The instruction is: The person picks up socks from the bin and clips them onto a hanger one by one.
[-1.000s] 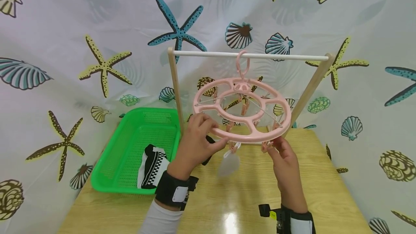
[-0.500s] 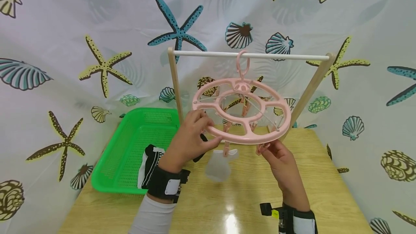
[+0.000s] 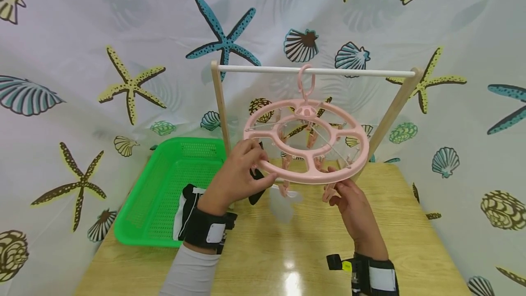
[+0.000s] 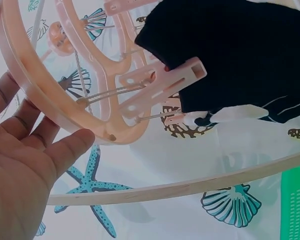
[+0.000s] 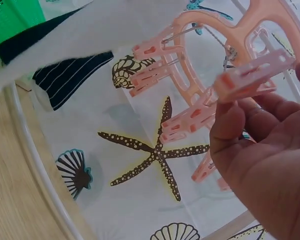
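Observation:
A pink round clip hanger (image 3: 308, 178) hangs by its hook from a white rod. My left hand (image 3: 238, 172) grips its near-left rim, thumb below and fingers over it. Under the near-right rim, my right hand (image 3: 355, 209) holds a pink clothespin (image 5: 255, 75) between thumb and fingers; nothing shows in its jaws. A black sock (image 4: 230, 55) hangs from another clothespin (image 4: 165, 85) beside my left hand. Something thin and white (image 3: 281, 204), probably a sock, hangs from a clip at the front. Several other clothespins (image 5: 190, 120) dangle around the ring.
A green basket (image 3: 127, 214) stands at the left with a black-and-white sock (image 3: 186, 209) in it. The white rod (image 3: 255, 68) rests on two wooden posts (image 3: 396, 113) behind the hands. A patterned curtain backs the wooden table (image 3: 320, 250).
My left hand has slid slightly left along the rim. The white hanging piece has swung about. The clothespin at my right hand has turned and now hangs more upright.

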Demonstrator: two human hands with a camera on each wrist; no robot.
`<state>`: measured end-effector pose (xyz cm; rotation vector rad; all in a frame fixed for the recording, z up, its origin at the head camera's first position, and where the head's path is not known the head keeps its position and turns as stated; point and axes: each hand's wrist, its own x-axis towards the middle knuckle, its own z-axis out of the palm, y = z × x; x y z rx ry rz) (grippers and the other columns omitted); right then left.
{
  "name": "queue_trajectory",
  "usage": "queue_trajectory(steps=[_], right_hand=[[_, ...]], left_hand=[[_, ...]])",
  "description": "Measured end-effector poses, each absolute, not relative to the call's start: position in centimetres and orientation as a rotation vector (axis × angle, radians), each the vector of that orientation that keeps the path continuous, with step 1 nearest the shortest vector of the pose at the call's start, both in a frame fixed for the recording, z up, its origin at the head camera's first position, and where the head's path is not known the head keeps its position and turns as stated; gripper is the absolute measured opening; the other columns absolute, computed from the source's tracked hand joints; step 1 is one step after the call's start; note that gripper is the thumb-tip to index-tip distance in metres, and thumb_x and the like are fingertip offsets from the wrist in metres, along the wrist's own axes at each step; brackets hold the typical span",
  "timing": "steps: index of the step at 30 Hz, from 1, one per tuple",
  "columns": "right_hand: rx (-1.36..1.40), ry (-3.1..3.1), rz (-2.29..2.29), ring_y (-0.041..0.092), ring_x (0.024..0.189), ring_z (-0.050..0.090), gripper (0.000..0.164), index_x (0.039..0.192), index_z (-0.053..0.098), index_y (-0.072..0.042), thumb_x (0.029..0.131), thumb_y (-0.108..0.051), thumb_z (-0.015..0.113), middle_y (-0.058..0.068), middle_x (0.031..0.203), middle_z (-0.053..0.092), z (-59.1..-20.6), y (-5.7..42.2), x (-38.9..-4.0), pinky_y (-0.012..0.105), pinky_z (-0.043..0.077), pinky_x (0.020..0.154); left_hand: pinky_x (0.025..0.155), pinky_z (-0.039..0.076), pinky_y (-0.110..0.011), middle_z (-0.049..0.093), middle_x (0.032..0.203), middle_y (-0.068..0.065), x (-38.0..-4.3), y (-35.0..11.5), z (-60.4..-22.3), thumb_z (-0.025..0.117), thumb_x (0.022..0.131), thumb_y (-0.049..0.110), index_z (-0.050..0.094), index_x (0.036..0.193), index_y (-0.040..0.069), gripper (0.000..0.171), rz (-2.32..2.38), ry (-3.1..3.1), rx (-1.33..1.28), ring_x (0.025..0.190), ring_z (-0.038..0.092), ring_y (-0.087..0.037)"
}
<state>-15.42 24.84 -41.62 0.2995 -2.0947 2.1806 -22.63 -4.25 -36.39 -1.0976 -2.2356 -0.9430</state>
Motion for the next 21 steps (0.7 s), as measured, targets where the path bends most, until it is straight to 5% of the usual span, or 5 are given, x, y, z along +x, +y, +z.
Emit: queue_trajectory(steps=[6,21], right_hand=[[0.275,-2.065,2.22,0.02,0.09,0.049,0.02,0.117,0.057,-0.004,0.106,-0.018,0.048,0.005,0.096,0.052,-42.1,24.6,-15.4,0.025,0.046,0.073],[0.298,-2.043,2.104,0.02,0.093,0.062,0.023,0.124,0.055,0.005,0.103,-0.005,0.053,0.012,0.108,0.065,-42.8,24.6,-15.0,0.029,0.053,0.08]], left_hand=[[0.079,0.043,-0.035,0.048,0.097,-0.001,-22.7,-4.2,-36.3,0.08,0.083,0.031,0.062,0.091,0.013,0.027,-0.947,-2.239,-1.096,0.095,0.044,-0.021],[0.079,0.044,-0.035,0.047,0.097,-0.001,-22.5,-4.3,-36.5,0.08,0.084,0.031,0.061,0.092,0.012,0.027,-0.933,-2.263,-1.071,0.097,0.044,-0.021]])
